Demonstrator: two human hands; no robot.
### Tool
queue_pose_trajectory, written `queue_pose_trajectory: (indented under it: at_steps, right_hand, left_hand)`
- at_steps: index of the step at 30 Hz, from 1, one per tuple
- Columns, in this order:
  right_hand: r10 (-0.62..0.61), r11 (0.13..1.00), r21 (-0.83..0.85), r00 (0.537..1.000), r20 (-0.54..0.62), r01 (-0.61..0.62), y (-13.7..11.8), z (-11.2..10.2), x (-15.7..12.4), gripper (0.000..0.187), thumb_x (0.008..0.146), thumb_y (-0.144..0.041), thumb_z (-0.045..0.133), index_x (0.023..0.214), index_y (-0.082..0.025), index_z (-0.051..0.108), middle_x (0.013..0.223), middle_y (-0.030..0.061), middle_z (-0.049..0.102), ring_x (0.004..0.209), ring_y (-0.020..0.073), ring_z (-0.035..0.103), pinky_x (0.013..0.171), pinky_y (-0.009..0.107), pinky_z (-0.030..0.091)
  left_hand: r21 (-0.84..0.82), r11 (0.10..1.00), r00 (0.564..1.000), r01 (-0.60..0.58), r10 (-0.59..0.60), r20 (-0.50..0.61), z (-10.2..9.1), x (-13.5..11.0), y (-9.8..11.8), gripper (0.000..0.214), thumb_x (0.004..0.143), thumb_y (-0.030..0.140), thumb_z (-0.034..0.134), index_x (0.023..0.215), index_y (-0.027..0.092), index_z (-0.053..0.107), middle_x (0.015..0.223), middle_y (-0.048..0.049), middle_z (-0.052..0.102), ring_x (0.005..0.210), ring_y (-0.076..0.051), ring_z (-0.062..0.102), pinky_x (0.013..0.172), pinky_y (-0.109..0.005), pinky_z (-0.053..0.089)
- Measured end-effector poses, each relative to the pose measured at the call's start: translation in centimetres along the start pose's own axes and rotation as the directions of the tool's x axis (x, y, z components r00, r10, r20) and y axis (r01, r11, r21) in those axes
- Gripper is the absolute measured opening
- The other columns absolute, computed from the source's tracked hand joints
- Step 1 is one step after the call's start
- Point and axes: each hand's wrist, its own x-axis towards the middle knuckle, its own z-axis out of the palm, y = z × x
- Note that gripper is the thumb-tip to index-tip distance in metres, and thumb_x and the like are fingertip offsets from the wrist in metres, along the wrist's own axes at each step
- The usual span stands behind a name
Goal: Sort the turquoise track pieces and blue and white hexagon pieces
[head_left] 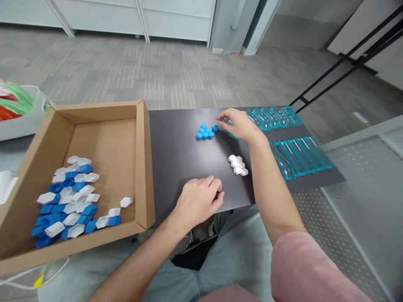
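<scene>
My right hand [233, 122] reaches over the far part of the dark table, palm down, with its bent fingers apart and nothing visible between them. Just left of its fingertips lies a single blue hexagonal piece [215, 128]. Beside that piece, several blue hexagonal pieces [205, 132] sit together in a triangle. A small cluster of white hexagonal pieces [238, 165] lies below my right hand, left of the forearm. Near the front edge rests my left hand [201, 197], loosely curled; a dark gap shows by the thumb and I see nothing held.
On the left stands an open cardboard box [145, 167] with loose blue and white hexagonal pieces [71, 201] inside. Clear teal plastic rings [273, 117] and teal tubes [302, 155] lie along the table's right side. A white bin [30, 111] stands at far left.
</scene>
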Motion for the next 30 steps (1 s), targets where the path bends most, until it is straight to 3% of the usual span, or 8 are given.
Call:
queue_pose_trajectory:
  at_steps: [4, 10, 15, 30]
  right_hand:
    - [0.008, 0.992, -0.125, 0.999, 0.05, -0.002, -0.2, 0.3, 0.1, 0.024, 0.106, -0.037, 0.069, 0.118, -0.026, 0.087, 0.127, 0.013, 0.085, 0.121, 0.0358, 0.073, 0.109, 0.053, 0.047]
    - [-0.007, 0.996, -0.091, 0.994, 0.109, 0.017, -0.9, 0.7, 0.2, 0.027, 0.109, -0.044, 0.068, 0.122, -0.027, 0.085, 0.122, 0.0113, 0.086, 0.11, 0.0324, 0.073, 0.104, 0.048, 0.043]
    - [0.012, 0.997, -0.078, 0.989, 0.145, -0.001, -1.7, 0.6, 0.2, 0.02, 0.108, -0.036, 0.068, 0.116, -0.026, 0.084, 0.118, 0.0089, 0.086, 0.108, 0.0298, 0.074, 0.105, 0.047, 0.039]
    - [-0.013, 0.999, -0.049, 0.989, 0.15, 0.02, -1.7, 0.9, 0.2, 0.021, 0.108, -0.038, 0.068, 0.116, -0.026, 0.083, 0.117, 0.0092, 0.087, 0.106, 0.03, 0.076, 0.106, 0.047, 0.044]
  left_hand:
    - [-0.009, 1.0, 1.0, -0.004, 0.004, 0.001, -0.1, 0.0, 0.0, 0.015, 0.11, 0.041, 0.055, 0.104, 0.034, 0.068, 0.108, -0.0045, 0.081, 0.097, -0.028, 0.078, 0.082, -0.046, 0.054]
    - [0.001, 1.0, 1.0, -0.011, 0.011, -0.001, 0.0, 0.0, 0.0, 0.017, 0.111, 0.04, 0.054, 0.105, 0.032, 0.068, 0.109, -0.0051, 0.081, 0.095, -0.028, 0.077, 0.081, -0.046, 0.054]
    - [-0.001, 1.0, 1.0, -0.015, 0.015, -0.001, -0.1, 0.0, 0.0, 0.018, 0.111, 0.04, 0.053, 0.104, 0.033, 0.067, 0.109, -0.0048, 0.081, 0.095, -0.028, 0.077, 0.081, -0.046, 0.054]
    - [-0.01, 1.0, 1.0, -0.015, 0.015, -0.007, -0.1, 0.0, 0.1, 0.016, 0.111, 0.041, 0.055, 0.103, 0.033, 0.067, 0.109, -0.0052, 0.081, 0.095, -0.028, 0.077, 0.082, -0.047, 0.056]
